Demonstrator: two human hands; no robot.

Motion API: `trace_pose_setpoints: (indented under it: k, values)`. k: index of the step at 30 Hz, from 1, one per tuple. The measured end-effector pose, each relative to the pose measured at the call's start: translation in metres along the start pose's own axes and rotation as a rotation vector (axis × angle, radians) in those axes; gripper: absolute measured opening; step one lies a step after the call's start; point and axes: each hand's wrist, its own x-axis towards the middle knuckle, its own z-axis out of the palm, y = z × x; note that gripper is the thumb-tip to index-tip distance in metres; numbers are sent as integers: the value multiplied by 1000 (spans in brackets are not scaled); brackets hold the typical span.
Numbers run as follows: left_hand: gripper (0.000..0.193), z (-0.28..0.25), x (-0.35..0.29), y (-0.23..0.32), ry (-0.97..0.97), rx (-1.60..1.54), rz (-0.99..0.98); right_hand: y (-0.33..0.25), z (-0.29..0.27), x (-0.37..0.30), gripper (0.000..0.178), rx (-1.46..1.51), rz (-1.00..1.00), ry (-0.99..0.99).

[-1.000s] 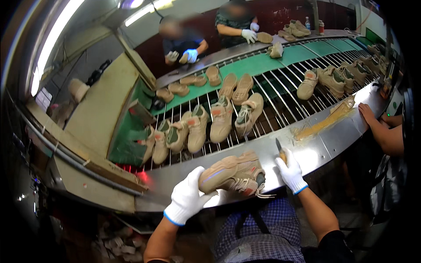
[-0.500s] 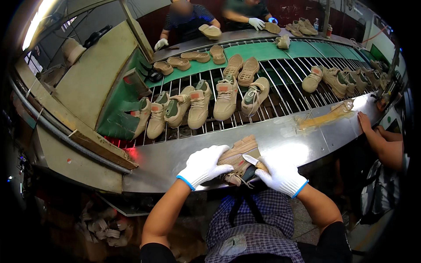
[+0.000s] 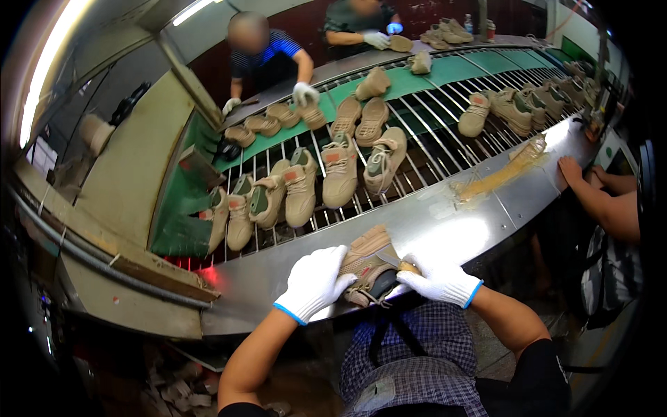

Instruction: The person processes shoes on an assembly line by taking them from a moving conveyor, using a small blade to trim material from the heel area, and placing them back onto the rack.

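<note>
A beige sneaker (image 3: 369,247) lies on its side at the near edge of the metal ledge, its sole toward the far side and its dark opening toward me. My left hand (image 3: 314,279), in a white knit glove with a blue cuff, is closed around the sneaker's left end. In my gloved right hand (image 3: 440,280) is a short knife (image 3: 408,267) with a light brown handle. Its blade points left and lies over the side of the sneaker, near where sole and upper meet. My fingers partly cover the handle.
Beyond the metal ledge (image 3: 278,276) runs a rack of metal rods (image 3: 417,132) bearing several beige sneakers (image 3: 340,170) and loose soles (image 3: 372,121). Across it, two gloved people handle shoe parts. At right, another person's forearm (image 3: 590,197) rests on the ledge.
My knife blade has come down onto the sneaker's side. Across the rack, one person's hand has moved to an upright sole, and the piece it held now sits on the green strip.
</note>
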Motion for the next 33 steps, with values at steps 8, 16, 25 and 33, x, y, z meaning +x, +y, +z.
trace_pose_setpoints:
  k: [8, 16, 25, 33]
  values:
    - [130, 2, 52, 37, -142, -54, -143, 7, 15, 10, 47, -123, 76, 158]
    - [110, 16, 63, 39, -73, -31, -149, 47, 38, 42, 46, 519, -7, -8]
    - [100, 18, 63, 30, -7, -14, -71, 32, 29, 37, 51, 319, -23, -18]
    - [97, 14, 50, 48, -32, -62, 162, 67, 10, 59, 63, 491, -133, 34]
